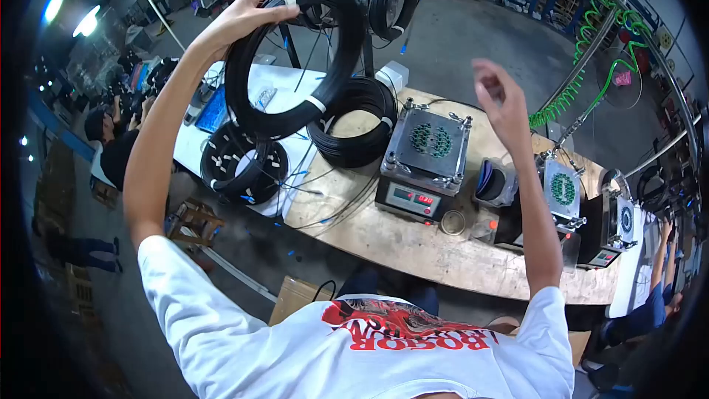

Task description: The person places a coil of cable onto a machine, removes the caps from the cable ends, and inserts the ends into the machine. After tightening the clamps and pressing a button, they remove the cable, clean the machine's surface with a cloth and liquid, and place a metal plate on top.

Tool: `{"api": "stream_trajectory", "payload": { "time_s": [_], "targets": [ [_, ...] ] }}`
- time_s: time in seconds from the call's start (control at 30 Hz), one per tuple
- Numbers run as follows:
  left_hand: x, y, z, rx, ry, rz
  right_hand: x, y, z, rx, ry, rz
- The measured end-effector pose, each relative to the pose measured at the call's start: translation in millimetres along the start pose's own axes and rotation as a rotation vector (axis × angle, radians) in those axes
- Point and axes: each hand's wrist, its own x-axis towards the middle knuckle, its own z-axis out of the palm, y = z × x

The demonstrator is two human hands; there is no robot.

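The black cable coil (346, 41) is held up in the air above the left end of the bench (413, 247), the left hand (238, 22) clenched round its top edge by a white tie. The right hand (498, 100) is raised beside it, fingers loose and holding nothing. Below lie a second coil (347, 151) and a coil with white ties (221, 170), and just right stands a machine with a red readout (425, 159)

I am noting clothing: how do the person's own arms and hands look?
Short white T-shirt sleeves cover only the upper arms; the shirt has a red print. Below them both arms are bare. The left hand and right hand wear no gloves, and no watch or ring shows.
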Motion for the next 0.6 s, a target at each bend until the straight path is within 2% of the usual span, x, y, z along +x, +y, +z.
{"api": "stream_trajectory", "payload": {
  "time_s": [0.03,0.07,0.1,0.17,0.23,0.27,0.3,0.37,0.4,0.5,0.6],
  "targets": [
    [-10.5,11.8,6.7,0.047,0.04,0.144,20.8,-22.8,16.6,-0.15,0.224,0.008],
    [-18.1,20.6,13.3,0.014,0.014,0.206,36.4,-41.2,24.8,-0.309,0.45,0.015],
    [-16.8,39.1,-25.5,0.103,-0.131,0.227,62.7,-59.1,51.0,-0.42,0.614,-0.169],
    [-59.0,72.0,3.8,-0.044,-0.162,0.249,79.2,-90.6,39.7,-0.783,0.724,-0.495],
    [-80.2,90.7,19.9,-0.112,-0.249,0.325,78.3,-118.5,36.5,-0.843,0.575,-0.564],
    [-82.7,93.2,25.5,-0.146,-0.274,0.334,70.4,-130.3,36.3,-0.806,0.46,-0.466],
    [-85.7,93.7,32.6,-0.184,-0.308,0.337,62.6,-142.0,36.0,-0.772,0.352,-0.363],
    [-91.8,91.0,50.2,-0.268,-0.37,0.317,32.2,-161.6,41.5,-0.539,0.058,0.107],
    [-94.0,86.9,60.5,-0.291,-0.406,0.297,19.6,-166.1,46.4,-0.582,0.068,0.158],
    [-107.5,74.8,102.8,-0.364,-0.48,0.302,-26.1,-152.6,61.4,-0.48,0.112,0.122],
    [-123.5,51.8,153.7,-0.421,-0.57,0.287,-77.0,-145.7,86.9,-0.567,0.104,0.254]
  ]
}}
